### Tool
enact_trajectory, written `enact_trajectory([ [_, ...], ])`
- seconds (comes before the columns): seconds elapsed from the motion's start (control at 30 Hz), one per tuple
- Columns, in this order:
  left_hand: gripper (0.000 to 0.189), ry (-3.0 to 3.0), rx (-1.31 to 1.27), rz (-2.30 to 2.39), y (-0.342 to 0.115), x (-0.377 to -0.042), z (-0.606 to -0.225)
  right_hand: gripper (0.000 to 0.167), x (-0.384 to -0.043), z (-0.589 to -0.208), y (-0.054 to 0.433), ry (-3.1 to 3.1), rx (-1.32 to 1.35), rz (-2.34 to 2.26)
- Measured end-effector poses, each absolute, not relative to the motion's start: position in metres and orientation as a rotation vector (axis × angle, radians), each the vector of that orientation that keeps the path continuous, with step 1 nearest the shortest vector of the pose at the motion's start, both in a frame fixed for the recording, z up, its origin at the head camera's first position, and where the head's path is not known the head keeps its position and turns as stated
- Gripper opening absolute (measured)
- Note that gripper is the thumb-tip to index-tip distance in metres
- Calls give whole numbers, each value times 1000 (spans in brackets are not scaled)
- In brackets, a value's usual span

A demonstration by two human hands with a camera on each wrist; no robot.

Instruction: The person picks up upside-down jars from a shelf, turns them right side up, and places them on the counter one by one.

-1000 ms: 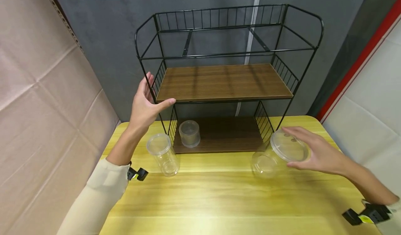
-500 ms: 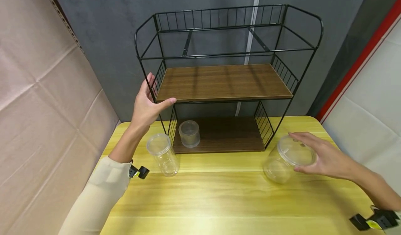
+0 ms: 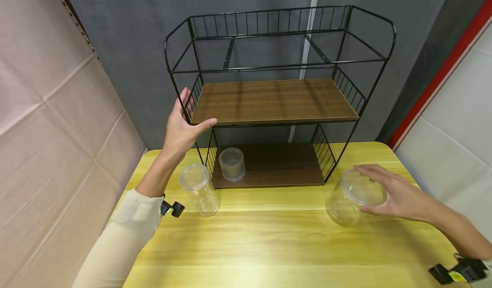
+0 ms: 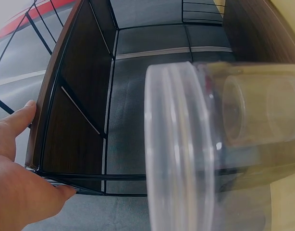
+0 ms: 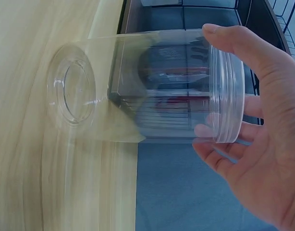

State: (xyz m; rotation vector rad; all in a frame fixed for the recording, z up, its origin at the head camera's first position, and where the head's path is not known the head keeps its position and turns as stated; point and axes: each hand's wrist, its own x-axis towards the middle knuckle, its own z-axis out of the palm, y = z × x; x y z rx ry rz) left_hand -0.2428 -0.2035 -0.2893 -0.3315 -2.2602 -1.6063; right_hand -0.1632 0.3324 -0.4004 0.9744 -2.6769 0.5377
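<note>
My left hand [image 3: 178, 130] holds the left side of a black wire shelf rack [image 3: 274, 122], thumb along the front edge of the middle board and the other fingers at the side wires. On the right, my right hand [image 3: 392, 194] grips a clear plastic jar [image 3: 344, 209] round its lid; the jar appears upright at the table. In the right wrist view, thumb and fingers span the jar's lid [image 5: 229, 96]. A second clear lidded jar [image 3: 203, 194] stands before the rack's left corner. A shorter clear jar [image 3: 232, 166] sits at the left of the bottom board [image 3: 280, 164].
Light wooden table [image 3: 246, 245] lies under everything. The rack's middle board [image 3: 274, 100] is brown wood, and its top tier is an open frame with two crossbars. A grey wall [image 3: 127, 45] rises behind, with pale panels at both sides.
My right hand has moved the jar rightward and nearer to me, away from the rack's right front corner, then nearly stopped. The left hand stays at the rack with barely any shift.
</note>
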Motion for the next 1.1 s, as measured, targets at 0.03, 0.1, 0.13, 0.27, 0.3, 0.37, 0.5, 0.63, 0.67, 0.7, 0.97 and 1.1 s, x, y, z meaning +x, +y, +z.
enact_trajectory([
  [0.03,111,-2262,-330,-1603,-203,-243,-290,110,-163,-401,332,-2677,975,536],
  [0.1,111,-2263,-329,-1599,-203,-243,-290,110,-163,-401,332,-2685,974,531],
  [0.13,111,-2262,-328,-1598,-203,-244,-291,110,-163,-401,332,-2689,975,530],
  [0.27,110,-2270,-321,-1595,-203,-244,-291,109,-163,-399,331,-2706,970,520],
  [0.3,110,-2275,-318,-1591,-203,-244,-292,109,-163,-399,331,-2711,967,517],
  [0.37,110,-2285,-314,-1584,-202,-243,-292,110,-162,-397,330,-2715,959,510],
  [0.5,108,-2289,-323,-1588,-202,-242,-291,113,-162,-393,328,-2685,955,474],
  [0.63,107,-2280,-346,-1604,-202,-242,-291,113,-159,-383,320,-2582,990,461],
  [0.67,107,-2279,-350,-1603,-202,-242,-291,113,-158,-381,316,-2557,1004,463],
  [0.7,107,-2277,-354,-1605,-202,-242,-291,112,-158,-378,312,-2535,1019,470],
  [0.97,108,-2309,-327,-1578,-205,-241,-291,109,-157,-364,268,-2478,1094,552],
  [1.1,109,-2334,-327,-1577,-204,-243,-292,107,-156,-364,250,-2494,1082,562],
])
